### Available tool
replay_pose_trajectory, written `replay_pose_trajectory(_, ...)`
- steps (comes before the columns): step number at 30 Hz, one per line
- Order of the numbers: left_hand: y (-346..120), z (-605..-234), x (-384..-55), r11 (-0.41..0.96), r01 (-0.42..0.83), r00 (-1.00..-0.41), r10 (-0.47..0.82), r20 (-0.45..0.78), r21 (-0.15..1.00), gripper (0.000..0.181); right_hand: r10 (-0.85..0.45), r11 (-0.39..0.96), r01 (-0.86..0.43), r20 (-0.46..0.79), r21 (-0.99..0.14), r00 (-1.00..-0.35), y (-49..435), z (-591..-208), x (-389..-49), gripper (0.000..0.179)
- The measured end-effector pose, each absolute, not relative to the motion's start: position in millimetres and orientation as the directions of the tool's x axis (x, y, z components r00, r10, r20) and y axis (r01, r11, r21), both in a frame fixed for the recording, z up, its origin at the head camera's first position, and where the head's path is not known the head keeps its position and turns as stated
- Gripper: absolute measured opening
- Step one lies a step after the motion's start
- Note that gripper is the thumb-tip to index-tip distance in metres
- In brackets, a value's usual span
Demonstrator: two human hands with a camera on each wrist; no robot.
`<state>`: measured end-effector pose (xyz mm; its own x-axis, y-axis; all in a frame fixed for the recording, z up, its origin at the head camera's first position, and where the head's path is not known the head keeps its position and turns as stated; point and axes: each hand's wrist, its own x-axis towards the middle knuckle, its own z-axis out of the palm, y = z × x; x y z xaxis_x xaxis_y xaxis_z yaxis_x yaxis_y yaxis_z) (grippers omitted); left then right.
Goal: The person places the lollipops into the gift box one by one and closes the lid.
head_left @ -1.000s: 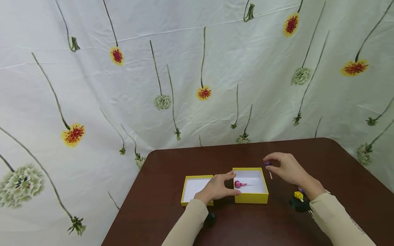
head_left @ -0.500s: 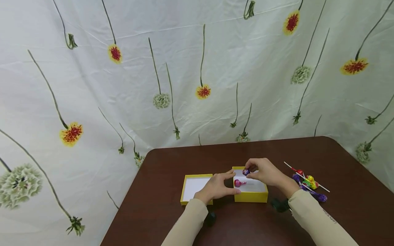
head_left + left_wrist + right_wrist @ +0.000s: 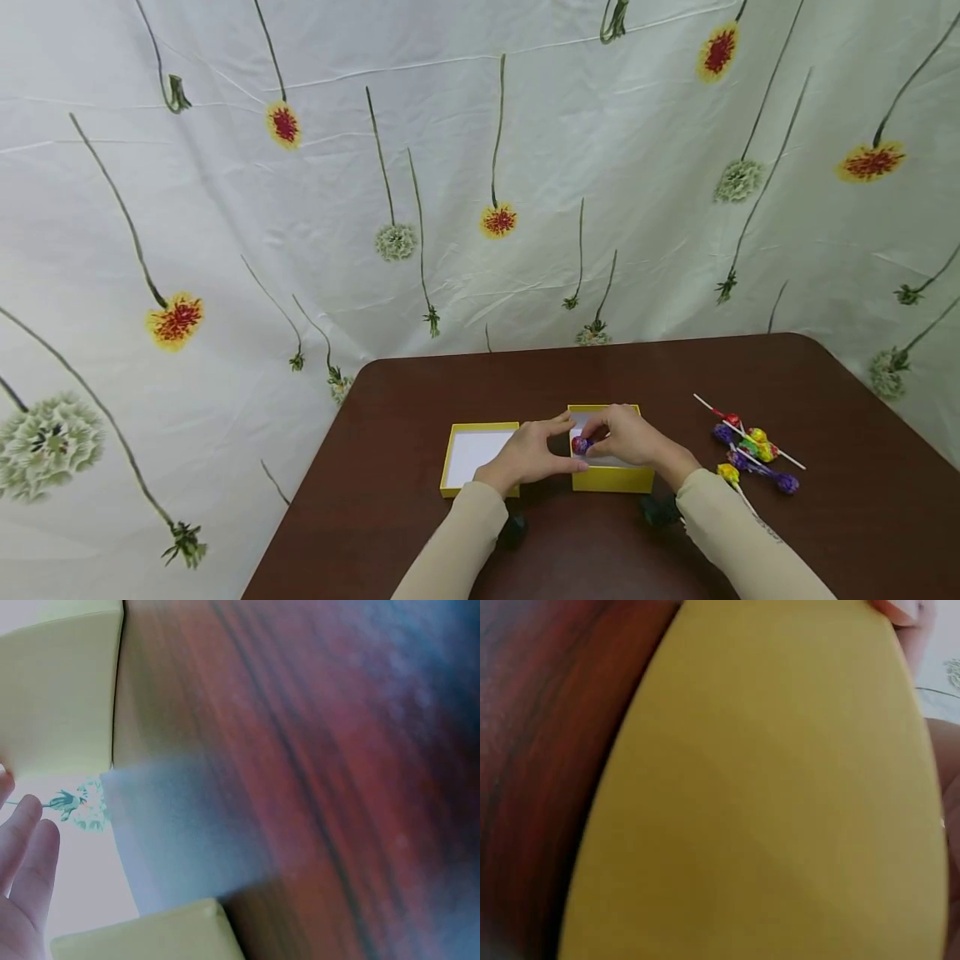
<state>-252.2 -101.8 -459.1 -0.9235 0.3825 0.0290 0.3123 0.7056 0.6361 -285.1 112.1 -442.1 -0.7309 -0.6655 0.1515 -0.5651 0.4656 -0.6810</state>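
My left hand (image 3: 525, 454) grips the left side of a yellow box (image 3: 613, 480) with a white inside, its thumb at the front rim and a finger near the back corner. Inside this box my right hand (image 3: 630, 437) pinches a purple-wrapped lollipop (image 3: 584, 447) with curled fingers. A pink lollipop (image 3: 575, 444) lies right beside it, partly covered; both sticks are hidden. In the left wrist view, left fingers (image 3: 34, 877) show near the box wall (image 3: 60, 697). The box's outer wall (image 3: 757, 787) fills most of the right wrist view.
Left of the box lies its yellow-rimmed lid (image 3: 480, 458), white side up. A loose pile of lollipops (image 3: 750, 446), red, yellow, green and purple, lies on the brown table (image 3: 420, 392) at the right. A floral cloth (image 3: 450, 167) hangs behind the table.
My right hand has carried the purple lollipop leftward from beside the box to the pink one inside it, uncovering the pile at the right. My left hand has stayed on the box.
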Motion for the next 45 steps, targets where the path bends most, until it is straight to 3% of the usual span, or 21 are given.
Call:
replay_pose_trajectory(8, -103, -458, -252, 0.696, 0.324, -0.921, 0.388, 0.043, 0.641, 0.077, -0.635, 0.529, -0.571, 0.153, -0.627, -0.757, 104, -451, -286, 0.008)
replay_pose_trajectory(40, -103, -461, -250, 0.684, 0.337, -0.916, 0.398, 0.056, 0.647, 0.076, -0.573, 0.597, -0.459, 0.051, -0.658, -0.818, 98, -453, -285, 0.008)
replay_pose_trajectory(45, -103, -461, -252, 0.692, 0.328, -0.920, 0.388, 0.052, 0.644, 0.076, -0.512, 0.601, -0.463, 0.132, -0.652, -0.849, 108, -435, -281, 0.007)
